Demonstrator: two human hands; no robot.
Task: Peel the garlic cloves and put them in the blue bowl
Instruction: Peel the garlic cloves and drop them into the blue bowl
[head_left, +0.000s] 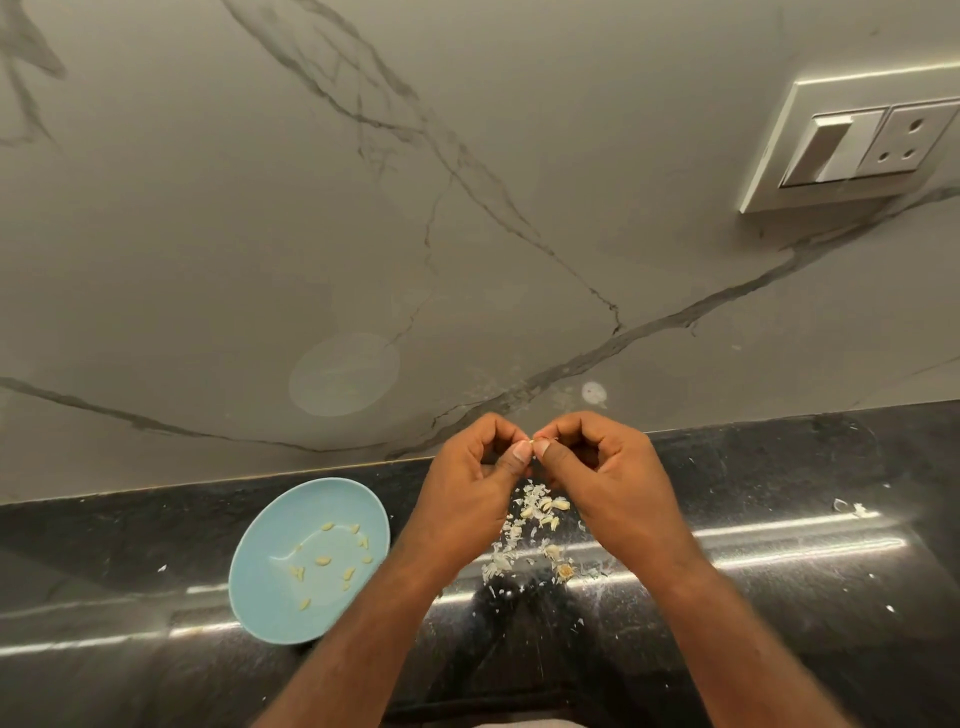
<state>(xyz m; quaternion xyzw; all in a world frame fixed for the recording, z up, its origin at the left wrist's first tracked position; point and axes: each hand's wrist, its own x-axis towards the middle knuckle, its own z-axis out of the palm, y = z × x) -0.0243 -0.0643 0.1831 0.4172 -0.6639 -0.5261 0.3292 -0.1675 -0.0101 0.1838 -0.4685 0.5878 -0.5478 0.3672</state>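
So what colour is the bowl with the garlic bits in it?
Pale blue. The bowl shows best in the head view, the only one here.

Single head-worn view, forward and down, close above the counter (779, 467)

Garlic tally
One round pale-blue bowl (270, 535); about ten peeled yellowish garlic cloves (323, 560) inside; one pale clove (532, 440) pinched between left hand (467, 483) and right hand (608, 483).

Both forearms, left (363, 623) and right (737, 613), are bare to the lower edge, the left hand (467, 483) and right hand (602, 478) equally bare, thumbnails (522, 451) cut short, with a light strip (524, 723), perhaps clothing, between the arms.
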